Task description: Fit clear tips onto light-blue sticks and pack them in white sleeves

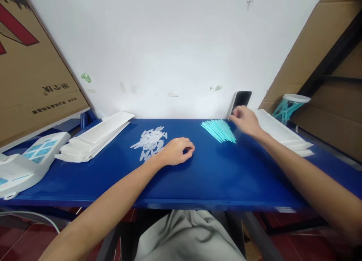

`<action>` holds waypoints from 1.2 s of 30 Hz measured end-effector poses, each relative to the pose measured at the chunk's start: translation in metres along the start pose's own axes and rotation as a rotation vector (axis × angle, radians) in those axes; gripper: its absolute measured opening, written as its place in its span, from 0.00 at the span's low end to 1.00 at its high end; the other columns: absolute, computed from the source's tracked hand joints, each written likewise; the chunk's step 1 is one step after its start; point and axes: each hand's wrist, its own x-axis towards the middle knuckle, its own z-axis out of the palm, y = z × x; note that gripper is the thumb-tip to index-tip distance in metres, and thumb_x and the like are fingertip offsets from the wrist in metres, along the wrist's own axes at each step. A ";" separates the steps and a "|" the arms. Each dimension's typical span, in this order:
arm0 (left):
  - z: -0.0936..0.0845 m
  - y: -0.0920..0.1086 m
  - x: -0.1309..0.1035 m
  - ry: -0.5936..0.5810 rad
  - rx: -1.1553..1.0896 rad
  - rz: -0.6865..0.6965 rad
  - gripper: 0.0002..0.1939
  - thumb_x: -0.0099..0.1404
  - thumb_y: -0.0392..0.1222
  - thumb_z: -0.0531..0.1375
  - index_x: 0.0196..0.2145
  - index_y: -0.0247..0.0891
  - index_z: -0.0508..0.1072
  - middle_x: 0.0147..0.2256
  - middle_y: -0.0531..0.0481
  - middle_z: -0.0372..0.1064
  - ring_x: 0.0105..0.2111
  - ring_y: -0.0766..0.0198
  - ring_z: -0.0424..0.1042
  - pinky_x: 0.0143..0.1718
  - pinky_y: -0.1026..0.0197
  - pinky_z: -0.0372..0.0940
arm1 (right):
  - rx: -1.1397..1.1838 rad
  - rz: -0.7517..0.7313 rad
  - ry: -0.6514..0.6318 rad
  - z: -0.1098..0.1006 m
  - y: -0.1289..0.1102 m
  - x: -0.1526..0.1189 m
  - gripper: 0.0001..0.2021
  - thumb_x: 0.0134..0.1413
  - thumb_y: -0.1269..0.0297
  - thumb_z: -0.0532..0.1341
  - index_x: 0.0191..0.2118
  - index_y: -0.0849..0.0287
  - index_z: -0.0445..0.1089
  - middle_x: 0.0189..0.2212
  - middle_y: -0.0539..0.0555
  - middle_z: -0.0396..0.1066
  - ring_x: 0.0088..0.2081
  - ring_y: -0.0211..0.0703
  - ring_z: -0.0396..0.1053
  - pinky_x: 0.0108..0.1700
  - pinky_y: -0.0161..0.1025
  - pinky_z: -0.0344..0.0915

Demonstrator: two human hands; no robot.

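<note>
My left hand rests low over the table, its fingers curled and the thumb and forefinger rounded together. What it holds, if anything, is hidden. Just left of that wrist lies a loose pile of small, translucent whitish plastic pieces. My right hand is raised near the wall, slightly blurred, with bent fingers drawn together; nothing can be made out in them. Below and left of it, a fanned bundle of thin teal sticks lies on the table. Behind the fingers, a dark-screened phone leans against the wall.
The blue table meets a white wall. White paper-like stacks lie left and right. A white machine with blue panels stands far left. A clear white-rimmed container with teal sticks stands far right. Cardboard flanks the table.
</note>
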 end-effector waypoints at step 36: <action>0.001 -0.003 0.002 -0.039 0.057 -0.036 0.10 0.68 0.37 0.55 0.35 0.38 0.76 0.31 0.51 0.74 0.32 0.63 0.69 0.36 0.61 0.60 | -0.528 -0.444 -0.470 0.040 -0.044 -0.053 0.19 0.70 0.65 0.45 0.45 0.63 0.72 0.44 0.64 0.75 0.47 0.55 0.72 0.57 0.52 0.51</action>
